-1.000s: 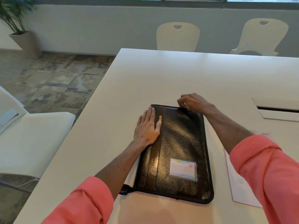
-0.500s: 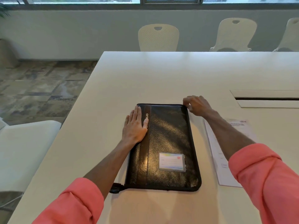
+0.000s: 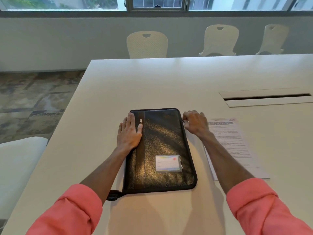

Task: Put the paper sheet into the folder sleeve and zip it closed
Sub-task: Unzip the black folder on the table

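Note:
A black leather zip folder (image 3: 162, 150) lies flat and closed on the white table (image 3: 152, 78), with a small label card on its cover. My left hand (image 3: 129, 133) rests flat, fingers together, on the folder's left spine edge. My right hand (image 3: 194, 123) is curled at the folder's upper right edge, fingertips pinched on the zipper pull there. A printed paper sheet (image 3: 233, 145) lies on the table just right of the folder, partly under my right forearm.
A cable slot (image 3: 265, 97) is set into the table at the far right. Three cream chairs (image 3: 147, 44) stand along the far edge. Another white chair (image 3: 18, 163) sits at the left, beside the table's left edge.
My right hand has moved along the zipper from the folder's top edge round the top right corner onto the right side. My left hand stays pressed on the spine. The camera view shifted.

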A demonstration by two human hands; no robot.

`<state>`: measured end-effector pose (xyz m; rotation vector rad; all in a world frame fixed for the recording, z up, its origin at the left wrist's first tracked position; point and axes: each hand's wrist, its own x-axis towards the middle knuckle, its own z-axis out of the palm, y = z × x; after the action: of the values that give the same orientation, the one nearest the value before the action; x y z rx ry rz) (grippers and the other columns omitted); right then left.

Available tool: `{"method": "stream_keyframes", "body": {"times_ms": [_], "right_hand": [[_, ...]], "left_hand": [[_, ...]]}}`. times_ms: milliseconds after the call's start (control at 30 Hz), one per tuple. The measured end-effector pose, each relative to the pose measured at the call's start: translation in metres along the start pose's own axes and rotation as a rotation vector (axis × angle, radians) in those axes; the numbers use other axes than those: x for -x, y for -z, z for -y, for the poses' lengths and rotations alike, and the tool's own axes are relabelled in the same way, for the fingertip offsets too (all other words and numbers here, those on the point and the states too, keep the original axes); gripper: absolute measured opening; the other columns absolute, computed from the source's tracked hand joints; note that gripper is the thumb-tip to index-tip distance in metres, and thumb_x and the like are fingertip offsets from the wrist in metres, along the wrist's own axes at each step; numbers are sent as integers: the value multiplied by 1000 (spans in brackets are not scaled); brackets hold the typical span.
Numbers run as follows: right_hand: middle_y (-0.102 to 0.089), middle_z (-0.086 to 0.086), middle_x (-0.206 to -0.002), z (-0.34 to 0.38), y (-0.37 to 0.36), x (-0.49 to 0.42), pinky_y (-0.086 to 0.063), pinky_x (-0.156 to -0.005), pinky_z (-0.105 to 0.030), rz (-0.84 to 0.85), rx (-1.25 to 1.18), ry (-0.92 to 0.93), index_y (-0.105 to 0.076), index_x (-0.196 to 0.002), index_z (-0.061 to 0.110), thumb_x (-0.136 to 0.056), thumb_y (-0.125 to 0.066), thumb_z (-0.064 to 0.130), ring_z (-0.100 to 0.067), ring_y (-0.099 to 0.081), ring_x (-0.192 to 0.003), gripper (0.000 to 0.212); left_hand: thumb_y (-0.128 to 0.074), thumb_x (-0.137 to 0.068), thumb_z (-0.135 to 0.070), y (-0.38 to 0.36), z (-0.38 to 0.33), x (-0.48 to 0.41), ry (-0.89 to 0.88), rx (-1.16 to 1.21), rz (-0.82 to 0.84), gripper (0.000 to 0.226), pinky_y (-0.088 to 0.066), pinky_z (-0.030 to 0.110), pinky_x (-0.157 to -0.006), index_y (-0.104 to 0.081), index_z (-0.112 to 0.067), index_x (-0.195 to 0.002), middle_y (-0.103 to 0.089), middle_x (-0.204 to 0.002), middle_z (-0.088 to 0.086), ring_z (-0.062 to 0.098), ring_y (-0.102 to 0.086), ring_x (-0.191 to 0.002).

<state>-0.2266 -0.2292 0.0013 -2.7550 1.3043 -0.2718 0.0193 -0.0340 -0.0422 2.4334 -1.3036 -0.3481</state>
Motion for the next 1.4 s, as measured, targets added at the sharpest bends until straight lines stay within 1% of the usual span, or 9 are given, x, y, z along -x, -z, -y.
{"method": "stream_keyframes", "body": {"times_ms": [333,500,567,667,733,800,900,1167,1400], "right_hand": [[-74,0,-106,3,-7,64,-44,-110,-49,-35,-83,-45,-69,-102,20,-100,-62,18,-23,-64,-110,7],[-71,1,-104,3,-11,88,-47,-106,-49,-45,-115,-47,-67,-100,20,-99,-61,19,-21,-63,-106,5],[-71,1,-104,4,-11,91,-47,-107,-50,-53,-126,-58,-67,-102,20,-101,-62,20,-21,-63,-106,6],[-71,1,-106,6,-8,90,-48,-106,-50,-74,-122,-67,-69,-104,20,-101,-63,20,-21,-63,-107,7],[-71,0,-107,9,-8,91,-49,-105,-49,-93,-116,-74,-70,-106,19,-102,-64,19,-22,-64,-107,8],[-71,0,-108,10,-8,93,-50,-103,-48,-109,-118,-75,-71,-108,19,-103,-64,18,-23,-64,-108,9],[-70,-1,-112,14,-10,101,-49,-101,-46,-140,-145,-75,-71,-112,17,-106,-61,17,-24,-62,-111,12],[-72,-3,-113,16,-18,135,-52,-98,-48,-183,-235,-113,-73,-110,12,-107,-62,15,-26,-60,-110,12],[-70,-4,-101,21,-26,183,-53,-86,-42,-244,-348,-170,-74,-101,8,-105,-65,7,-23,-57,-99,10]], "left_hand": [[-25,-118,-51,5,-5,8,-7,46,1,74,2,42,-139,7,-16,-175,11,-184,3,20,8,-171],[-31,-117,-51,6,-11,13,15,56,-46,74,-3,45,-139,-5,-14,-176,-4,-184,8,27,-1,-171],[-34,-117,-51,8,-14,16,4,63,-46,75,-4,46,-139,-8,-13,-175,-3,-184,9,28,0,-171],[-41,-116,-48,13,-4,29,-212,71,-9,73,-3,49,-139,-11,-19,-176,3,-184,3,22,6,-171],[-44,-115,-48,12,14,47,-378,56,50,68,-10,53,-138,-20,-26,-174,-5,-184,-2,17,3,-170],[-38,-115,-53,8,33,65,-452,15,76,64,-14,52,-138,-23,-31,-173,-10,-183,-8,11,1,-170],[-28,-115,-57,3,44,77,-450,18,76,63,-12,48,-139,-18,-36,-174,-8,-183,-14,7,2,-169],[-32,-117,-50,1,37,85,-376,53,61,57,-7,48,-139,-18,-43,-173,-10,-182,-20,3,3,-168],[-33,-118,-47,3,33,89,-364,68,67,57,-6,49,-139,-19,-41,-173,-11,-182,-17,6,2,-169]]}}
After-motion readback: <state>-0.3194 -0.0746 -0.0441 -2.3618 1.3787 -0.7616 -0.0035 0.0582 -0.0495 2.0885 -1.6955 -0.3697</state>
